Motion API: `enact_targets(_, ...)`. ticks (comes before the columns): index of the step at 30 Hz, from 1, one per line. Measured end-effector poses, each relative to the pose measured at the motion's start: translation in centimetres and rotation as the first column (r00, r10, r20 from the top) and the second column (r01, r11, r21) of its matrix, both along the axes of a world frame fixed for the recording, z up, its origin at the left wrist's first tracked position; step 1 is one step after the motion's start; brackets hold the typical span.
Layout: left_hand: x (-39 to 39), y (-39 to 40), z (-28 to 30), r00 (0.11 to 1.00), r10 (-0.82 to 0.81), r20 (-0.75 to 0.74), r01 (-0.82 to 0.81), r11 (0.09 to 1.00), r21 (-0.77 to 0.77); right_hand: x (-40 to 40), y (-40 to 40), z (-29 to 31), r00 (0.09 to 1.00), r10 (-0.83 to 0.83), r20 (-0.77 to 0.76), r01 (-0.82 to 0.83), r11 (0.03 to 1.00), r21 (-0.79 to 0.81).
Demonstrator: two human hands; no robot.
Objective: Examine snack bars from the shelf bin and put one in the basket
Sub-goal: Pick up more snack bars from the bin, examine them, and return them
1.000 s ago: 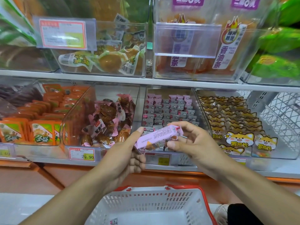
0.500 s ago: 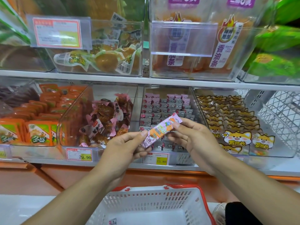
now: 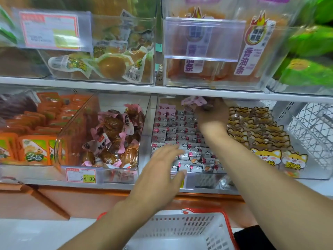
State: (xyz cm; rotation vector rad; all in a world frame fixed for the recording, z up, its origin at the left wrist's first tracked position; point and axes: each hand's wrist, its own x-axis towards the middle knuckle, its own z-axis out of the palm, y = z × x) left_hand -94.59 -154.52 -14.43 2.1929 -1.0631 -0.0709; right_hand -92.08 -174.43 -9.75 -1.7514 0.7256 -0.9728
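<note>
Snack bar (image 3: 191,102): I see a pink wrapper at the very back of the bin, right under the upper shelf edge, held at my right hand's fingertips; blur keeps me from reading the grip exactly.
Right hand (image 3: 211,114): reached deep over the rows, fingers curled round the bar as far as I can judge.
Left hand (image 3: 162,175): at the bin's front edge, fingers spread wide and straight, holding nothing.
Shelf bin (image 3: 201,179): clear, packed with upright rows of pink-and-white bars.
Basket (image 3: 182,230): white with a red rim, below my forearms, no bar visible in the part I can see.
Risk, loose pinch: the bar could slip and fall among the rows.
Risk, forearm: it lies low over the rows and could drag neighbours over.
Risk, left hand: it could knock front bars out past the basket.
</note>
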Motion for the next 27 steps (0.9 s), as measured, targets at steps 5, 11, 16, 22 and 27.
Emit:
enact_targets(5,0.0,-0.8,-1.7,0.998,-0.053,0.045,0.048,0.995,0.091,3.2,-0.7,-1.2,0.994,0.021,-0.106,-0.044,0.974,-0.22)
enact_targets(11,0.2,-1.1,-2.4,0.993,-0.063,0.1,0.051,0.992,0.117,4.6,-2.1,-2.9,0.941,0.042,-0.337,-0.176,0.909,-0.377)
enact_targets(16,0.1,-1.3,-2.5,0.991,-0.056,0.123,0.041,0.992,0.123,5.4,-2.7,-3.5,0.777,0.024,-0.629,-0.416,0.769,-0.485)
enact_targets(22,0.2,-0.7,-2.7,0.987,-0.083,0.135,0.066,0.99,0.124,6.6,-3.0,-4.2,0.74,-0.167,-0.651,-0.328,0.756,-0.567)
enact_targets(27,0.3,-0.3,-2.6,0.986,-0.114,0.12,0.102,0.99,0.103,7.3,-3.1,-4.2,0.745,-0.3,-0.596,-0.197,0.755,-0.625)
